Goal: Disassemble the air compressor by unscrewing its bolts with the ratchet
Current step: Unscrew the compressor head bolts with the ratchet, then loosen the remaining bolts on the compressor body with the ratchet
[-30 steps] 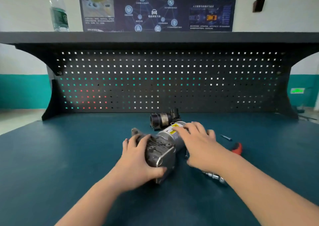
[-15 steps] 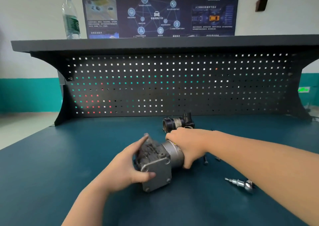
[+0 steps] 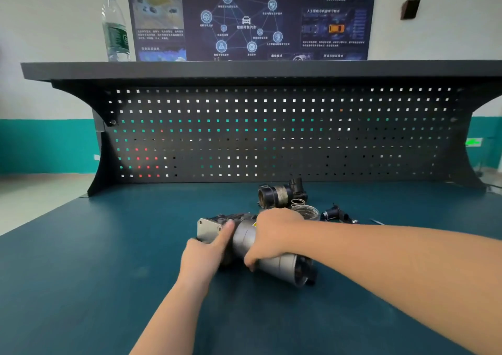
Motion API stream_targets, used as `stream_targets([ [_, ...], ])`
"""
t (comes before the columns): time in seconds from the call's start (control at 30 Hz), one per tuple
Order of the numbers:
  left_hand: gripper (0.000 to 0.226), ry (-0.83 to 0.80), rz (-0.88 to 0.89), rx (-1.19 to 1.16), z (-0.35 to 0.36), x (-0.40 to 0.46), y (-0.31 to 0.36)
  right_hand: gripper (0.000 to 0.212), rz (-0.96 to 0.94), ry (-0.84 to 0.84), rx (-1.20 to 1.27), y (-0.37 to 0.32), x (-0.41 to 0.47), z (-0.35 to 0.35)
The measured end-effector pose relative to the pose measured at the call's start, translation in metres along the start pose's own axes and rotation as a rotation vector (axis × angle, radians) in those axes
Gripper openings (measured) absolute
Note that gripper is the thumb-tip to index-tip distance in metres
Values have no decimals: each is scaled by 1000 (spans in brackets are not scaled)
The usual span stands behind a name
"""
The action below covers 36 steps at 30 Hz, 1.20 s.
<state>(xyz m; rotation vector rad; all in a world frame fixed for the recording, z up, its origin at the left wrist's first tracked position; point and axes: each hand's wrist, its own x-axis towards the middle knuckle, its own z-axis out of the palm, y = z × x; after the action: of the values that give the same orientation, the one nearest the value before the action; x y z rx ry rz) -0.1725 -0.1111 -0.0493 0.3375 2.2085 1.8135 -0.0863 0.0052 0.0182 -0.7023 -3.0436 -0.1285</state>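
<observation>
Now that air compressor (image 3: 260, 248) swung round since half a second ago, lying mid-bench (image 3: 81, 273), plate end away: left hand (image 3: 202, 259) gripping head, right hand (image 3: 274, 235) wrapped over motor can. Ratchet nowhere visible, so just repositioning, no unscrewing yet.

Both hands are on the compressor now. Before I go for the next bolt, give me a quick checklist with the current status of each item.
1. Compressor resting on the bench: ok. The air compressor lies on its side on the blue bench top.
2. Body steadied: ok. The right hand wraps the motor cylinder; the left hand holds the head end, thumb up against the grey end plate.
3. Ratchet within reach: cannot tell. It is not in view.
4. A hand free for the tool: not ok. Both are on the compressor.
5. Next bolt exposed: cannot tell. No bolt head is plainly visible.
6. Removed parts out of the way: ok. The black cylindrical part and spring sit behind.
</observation>
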Motion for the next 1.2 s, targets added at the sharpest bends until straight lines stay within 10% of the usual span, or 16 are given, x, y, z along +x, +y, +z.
stream_targets([
  [0.3,106,103,348,-168,-4,-15,23,62,294,-151,915,-29,-19,-8],
  [0.53,64,-159,-94,-563,-5,-17,26,44,286,-162,747,-40,-25,-11],
  [0.87,94,-39,14,252,26,-5,92,59,477,-118,1177,-31,-32,1],
  [1.03,52,-50,302,630,60,-16,118,72,542,-71,1272,-29,-36,20],
  [1.2,62,-68,430,674,71,-33,112,21,409,46,1374,42,-56,21],
])
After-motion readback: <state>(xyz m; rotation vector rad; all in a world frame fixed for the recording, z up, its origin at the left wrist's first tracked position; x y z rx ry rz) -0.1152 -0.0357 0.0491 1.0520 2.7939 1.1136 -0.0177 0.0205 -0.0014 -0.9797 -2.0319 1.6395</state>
